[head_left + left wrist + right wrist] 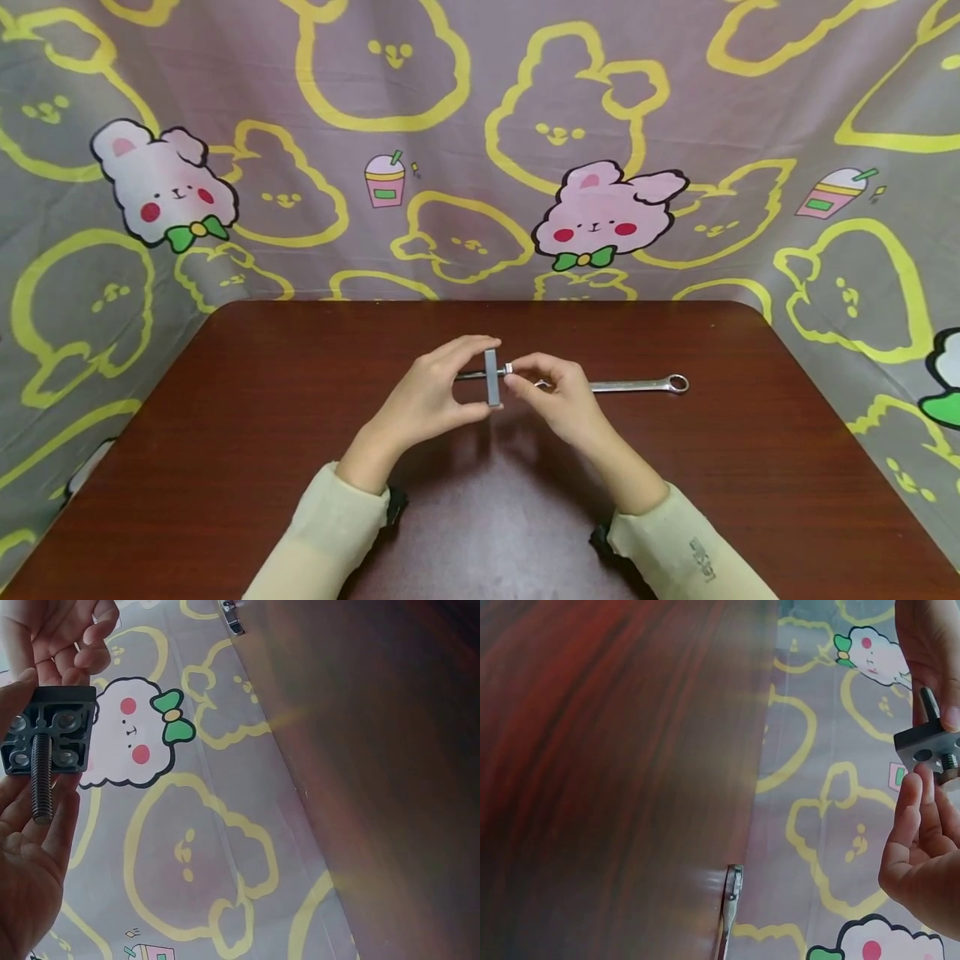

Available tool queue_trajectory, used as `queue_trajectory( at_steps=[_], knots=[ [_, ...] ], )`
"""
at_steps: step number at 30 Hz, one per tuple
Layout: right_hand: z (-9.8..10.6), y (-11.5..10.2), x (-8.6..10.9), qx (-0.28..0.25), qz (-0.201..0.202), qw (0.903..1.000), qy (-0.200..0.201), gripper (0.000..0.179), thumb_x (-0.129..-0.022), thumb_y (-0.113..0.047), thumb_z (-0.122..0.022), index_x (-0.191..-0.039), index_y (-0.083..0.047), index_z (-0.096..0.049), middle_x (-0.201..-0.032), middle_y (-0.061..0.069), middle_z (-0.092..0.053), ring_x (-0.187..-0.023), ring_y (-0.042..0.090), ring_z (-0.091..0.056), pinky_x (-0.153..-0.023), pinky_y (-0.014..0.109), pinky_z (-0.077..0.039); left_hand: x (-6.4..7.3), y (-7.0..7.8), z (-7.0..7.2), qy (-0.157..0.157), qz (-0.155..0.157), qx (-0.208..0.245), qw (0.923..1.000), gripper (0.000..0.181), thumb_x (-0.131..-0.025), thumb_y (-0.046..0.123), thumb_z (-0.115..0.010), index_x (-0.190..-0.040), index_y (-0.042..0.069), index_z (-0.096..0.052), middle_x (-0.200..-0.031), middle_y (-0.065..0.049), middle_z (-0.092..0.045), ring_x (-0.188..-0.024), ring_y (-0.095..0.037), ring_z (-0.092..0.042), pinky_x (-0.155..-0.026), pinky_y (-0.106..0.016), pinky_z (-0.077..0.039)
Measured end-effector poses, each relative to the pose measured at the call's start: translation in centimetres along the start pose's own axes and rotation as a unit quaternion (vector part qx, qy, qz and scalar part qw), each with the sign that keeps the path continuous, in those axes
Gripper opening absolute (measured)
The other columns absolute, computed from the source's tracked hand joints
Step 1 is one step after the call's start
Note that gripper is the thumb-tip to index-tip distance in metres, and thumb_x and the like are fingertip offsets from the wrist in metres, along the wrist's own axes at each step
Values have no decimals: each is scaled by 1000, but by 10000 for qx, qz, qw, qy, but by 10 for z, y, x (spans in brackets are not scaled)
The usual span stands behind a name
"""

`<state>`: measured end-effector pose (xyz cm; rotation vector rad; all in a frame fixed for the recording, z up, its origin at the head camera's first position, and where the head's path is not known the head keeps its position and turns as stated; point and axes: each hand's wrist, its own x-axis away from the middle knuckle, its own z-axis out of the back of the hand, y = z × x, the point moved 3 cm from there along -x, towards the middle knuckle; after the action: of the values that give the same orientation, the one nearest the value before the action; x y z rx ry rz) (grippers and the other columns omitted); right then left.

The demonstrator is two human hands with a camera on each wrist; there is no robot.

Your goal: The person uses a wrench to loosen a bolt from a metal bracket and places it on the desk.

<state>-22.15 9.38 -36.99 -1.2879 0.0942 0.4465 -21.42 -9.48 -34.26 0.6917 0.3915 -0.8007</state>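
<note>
Between the thumb and fingers of my left hand [420, 392] a grey square plate [492, 379] is held upright by its opposite edges. Round holes near the corners show on its dark, ribbed face in the left wrist view. A threaded bolt [42, 780] passes through the plate's middle, its long shank sticking out on the left-hand side. On the other side, my right hand [566, 396] pinches the bolt's head [508, 369] with thumb and fingertips. Some thread shows between head and plate in the right wrist view.
A silver combination wrench [637, 386] lies on the dark red-brown table [262, 467], its ring end to the right and its other end partly behind my right hand. A patterned cloth [450, 167] with cartoon figures hangs around the table's back and sides.
</note>
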Motion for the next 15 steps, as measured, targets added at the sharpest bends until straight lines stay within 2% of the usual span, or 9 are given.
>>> queue_trajectory(
  at_steps=[2, 7, 15],
  knots=[
    [-1, 0, 0, -46, 99, 9999, -9, 18, -88, -1, -71, -105, 4, -69, -87, 19, -71, -74, 4, -60, -61, 19, -51, 0, 0, 0, -14, 13, -1, 10000, 72, -71, 15, -89, -134, 5, -56, -131, -8, -63, -118, -20, -63, -95, -34, -56],
    [-1, -2, 0, -344, 324, 9989, -63, 26, -85, 8, -69, -110, 7, -64, -84, 20, -67, -78, 3, -61, -65, 17, -53, -1, 0, 0, -23, 1, 7, 10000, 71, -71, 15, -89, -134, 6, -56, -130, -8, -63, -116, -19, -64, -93, -33, -57],
    [1, -10, 1, -556, 394, 9977, -6, 24, -85, 10, -68, -108, 8, -64, -95, 24, -68, -86, 3, -64, -74, 19, -56, -2, 0, -1, -28, -11, 25, 10000, 72, -71, 17, -89, -134, 6, -56, -130, -8, -64, -114, -19, -65, -92, -33, -57]
  ],
)
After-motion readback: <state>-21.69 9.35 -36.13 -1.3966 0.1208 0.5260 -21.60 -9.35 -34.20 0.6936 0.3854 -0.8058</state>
